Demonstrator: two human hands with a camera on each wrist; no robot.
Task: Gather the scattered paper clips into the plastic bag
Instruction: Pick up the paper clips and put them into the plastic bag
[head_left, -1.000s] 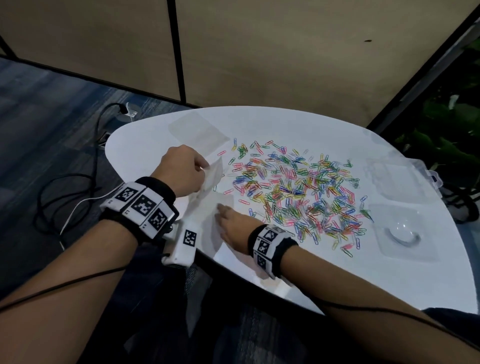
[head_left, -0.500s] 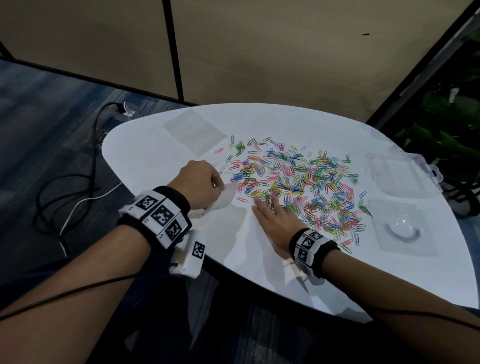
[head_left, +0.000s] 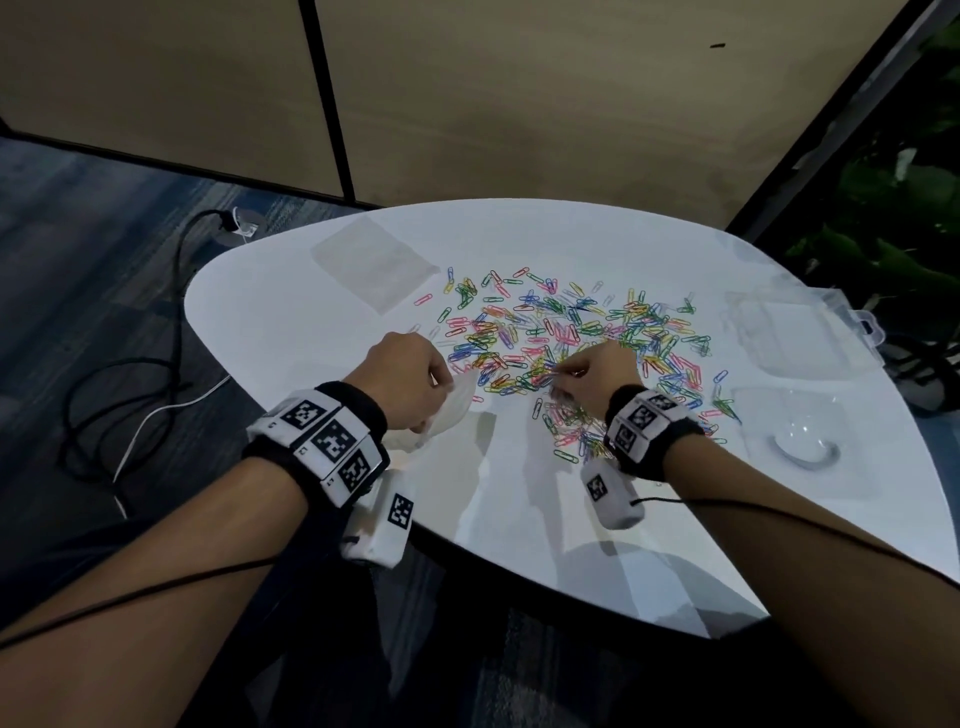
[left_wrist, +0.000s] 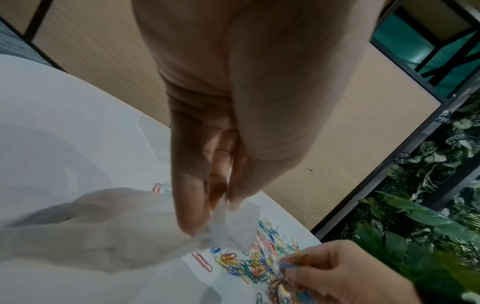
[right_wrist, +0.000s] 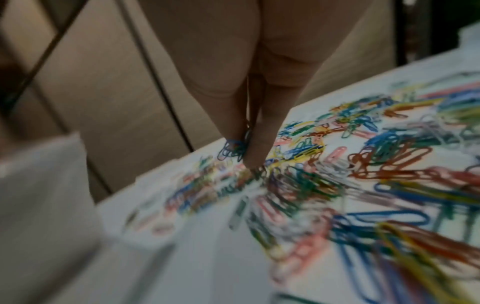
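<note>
Coloured paper clips (head_left: 571, 332) lie scattered over the middle of the white table (head_left: 519, 499). My left hand (head_left: 410, 374) pinches the rim of a clear plastic bag (head_left: 452, 410) at the clips' near left edge; in the left wrist view the bag (left_wrist: 109, 226) hangs limp from thumb and fingers (left_wrist: 192, 205). My right hand (head_left: 597, 371) is curled over the pile and pinches a few clips (right_wrist: 233, 150) between its fingertips (right_wrist: 259, 148). The right wrist view is blurred.
A second flat clear bag (head_left: 371, 262) lies at the far left of the table. Clear plastic boxes (head_left: 795, 332) and a clear lid (head_left: 795, 431) sit at the right. Cables (head_left: 130, 384) trail on the floor to the left. Plants (head_left: 893, 234) stand beyond the right edge.
My right hand moved from the bag near the table's front edge out over the clip pile and closed its fingers on some clips. My left hand shifted right with the bag.
</note>
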